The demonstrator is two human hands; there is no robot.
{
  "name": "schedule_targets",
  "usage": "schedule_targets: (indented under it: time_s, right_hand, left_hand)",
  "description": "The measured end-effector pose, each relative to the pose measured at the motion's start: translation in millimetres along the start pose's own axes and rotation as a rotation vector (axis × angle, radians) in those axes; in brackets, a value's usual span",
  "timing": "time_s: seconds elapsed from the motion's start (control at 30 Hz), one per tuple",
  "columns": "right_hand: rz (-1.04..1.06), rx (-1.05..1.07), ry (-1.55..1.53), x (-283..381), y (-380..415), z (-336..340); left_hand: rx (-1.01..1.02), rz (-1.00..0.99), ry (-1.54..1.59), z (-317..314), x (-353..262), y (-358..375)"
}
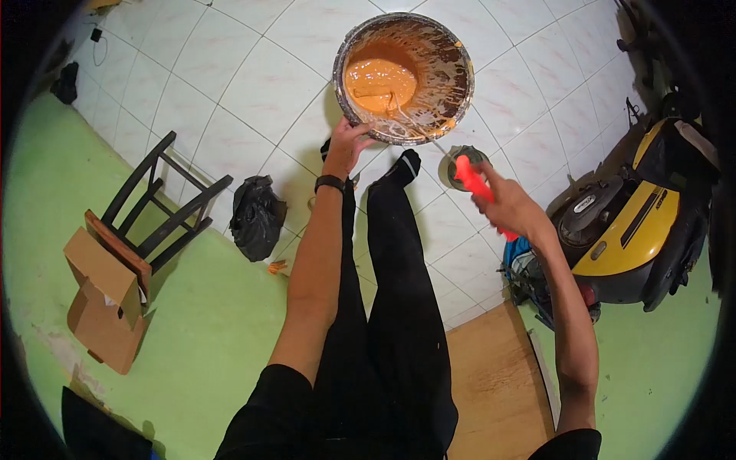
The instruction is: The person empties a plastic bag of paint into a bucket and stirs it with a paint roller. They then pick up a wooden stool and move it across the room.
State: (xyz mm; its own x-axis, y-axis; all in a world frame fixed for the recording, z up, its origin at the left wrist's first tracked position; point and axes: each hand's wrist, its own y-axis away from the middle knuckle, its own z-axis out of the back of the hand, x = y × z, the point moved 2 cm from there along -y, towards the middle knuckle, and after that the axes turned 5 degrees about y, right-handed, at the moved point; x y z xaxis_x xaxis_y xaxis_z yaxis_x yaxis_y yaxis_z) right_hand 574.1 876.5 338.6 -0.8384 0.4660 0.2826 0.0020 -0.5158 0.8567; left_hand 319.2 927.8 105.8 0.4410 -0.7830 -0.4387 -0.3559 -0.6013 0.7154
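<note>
Head view looked straight down on a tiled floor, where a bucket (404, 78) of orange paint stood in front of the person's feet. Left hand (346, 146) gripped the near rim of the bucket, fingers curled over the edge, a dark watch (330, 182) on the wrist. Right hand (512, 207) was closed around the red handle (474, 184) of a roller (376, 91), whose thin metal shaft ran up over the rim and whose sleeve lay in the paint, coated orange and hard to tell from it. The bucket's inner wall was streaked with paint. Just beside the handle a small round can (461, 161) sat on the tiles, partly covered by the handle and the hand. Both legs in black trousers (391, 307) ran down the middle, hiding the floor between. To the left stood a black chair (157, 211) with a cardboard box (103, 295) against it, and a crumpled black bag (257, 215) lay near the left forearm. A small orange object by the bag was too small to make out. To the right a yellow and black scooter (636, 222) was parked, its far end lost in the dark edge of the picture, and something blue showed behind the right forearm, mostly hidden. Green walls curved along both sides, bent by the lens.
</note>
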Motion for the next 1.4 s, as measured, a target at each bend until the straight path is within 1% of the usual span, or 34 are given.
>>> schedule_targets:
  time_s: [0.03, 0.07, 0.1, 0.17, 0.2, 0.23, 0.3, 0.33, 0.37, 0.43, 0.47, 0.5, 0.57, 0.6, 0.63, 0.7, 0.73, 0.77, 0.83, 0.87, 0.9, 0.97, 1.0, 1.03, 1.1, 1.13, 1.17, 1.23, 1.27, 1.37, 1.4]
  right_hand:
    - [-0.120, 0.051, -0.125, 0, 0, 7]
    - [-0.080, -0.095, -0.112, -20, -4, -1]
    - [-0.075, -0.097, -0.109, -20, -6, -8]
    - [0.062, -0.252, -0.061, -10, -1, -15]
    - [0.020, -0.234, -0.075, 5, 4, -14]
    - [0.023, -0.237, -0.076, 13, 10, -17]
    - [0.059, -0.283, -0.118, 25, 20, -21]
    - [0.112, -0.344, -0.133, 31, 28, -22]
    - [0.121, -0.354, -0.133, 35, 37, -22]
    - [0.190, -0.301, -0.117, 46, 61, -16]
    - [0.213, -0.256, -0.062, 56, 83, 0]
    - [0.228, -0.277, -0.068, 57, 101, 13]
    - [0.234, -0.194, 0.029, 49, 138, 42]
    - [0.213, -0.159, 0.017, 55, 160, 67]
    - [0.221, -0.187, 0.017, 63, 180, 91]
    - [0.089, -0.106, 0.125, 74, 219, 124]
    - [0.101, -0.150, 0.108, 79, 235, 134]
    - [0.098, -0.169, 0.102, 85, 252, 141]
    - [0.195, -0.270, 0.141, 99, 279, 153]
    - [0.247, -0.340, 0.104, 101, 287, 154]
    - [0.257, -0.363, 0.104, 102, 298, 159]
    - [0.264, -0.337, 0.167, 110, 324, 168]
    - [0.272, -0.303, 0.223, 108, 335, 175]
    - [0.277, -0.318, 0.221, 106, 355, 186]
    - [0.316, -0.231, 0.294, 110, 394, 218]
    - [0.251, -0.178, 0.340, 109, 406, 225]
    - [0.256, -0.187, 0.347, 111, 421, 233]
    - [0.188, -0.204, 0.442, 120, 443, 251]
    - [0.176, -0.245, 0.477, 123, 449, 256]
    - [0.165, -0.256, 0.531, 132, 457, 262]
    - [0.194, -0.283, 0.528, 131, 455, 261]
  left_hand:
    - [-0.007, 0.000, -0.069, 1, -1, -2]
    - [-0.073, -0.009, -0.064, -2, -2, -2]
    - [-0.073, -0.015, -0.063, -1, -4, 0]
    - [-0.068, 0.010, -0.114, 0, -5, 7]
    - [-0.068, 0.008, -0.117, -1, -5, 13]
    - [-0.074, 0.034, -0.138, -3, -4, 20]
    - [-0.078, 0.040, -0.160, -10, -9, 31]
    - [-0.087, 0.033, -0.151, -14, -13, 38]
    - [-0.094, 0.027, -0.143, -21, -19, 47]
    - [-0.084, -0.024, -0.122, -39, -38, 70]
    - [-0.106, -0.040, -0.060, -48, -49, 83]
    - [-0.126, -0.056, -0.002, -60, -64, 98]
    - [-0.105, -0.080, 0.002, -84, -89, 130]
    - [-0.093, -0.079, -0.014, -89, -96, 148]
    - [-0.079, -0.078, -0.027, -97, -104, 164]
    - [-0.036, -0.099, 0.006, -123, -121, 191]
    - [-0.015, -0.108, 0.053, -133, -127, 206]
    - [0.003, -0.113, 0.044, -147, -136, 224]
    - [0.009, -0.102, 0.019, -173, -153, 252]
    - [0.004, -0.103, -0.004, -182, -159, 264]
    - [0.018, -0.122, -0.013, -192, -166, 272]
    - [-0.024, -0.135, -0.087, -209, -178, 295]
    - [-0.020, -0.146, -0.104, -218, -186, 306]
    - [-0.012, -0.158, -0.111, -226, -188, 321]
    - [-0.019, -0.200, -0.030, -245, -202, 335]
    - [-0.013, -0.196, -0.030, -249, -206, 345]
    - [-0.008, -0.206, -0.028, -252, -205, 354]
    - [-0.045, -0.191, -0.067, -252, -207, 366]
    - [-0.017, -0.202, -0.054, -258, -208, 374]
    - [0.017, -0.210, -0.063, -266, -200, 384]
    - [0.012, -0.193, -0.067, -270, -196, 385]
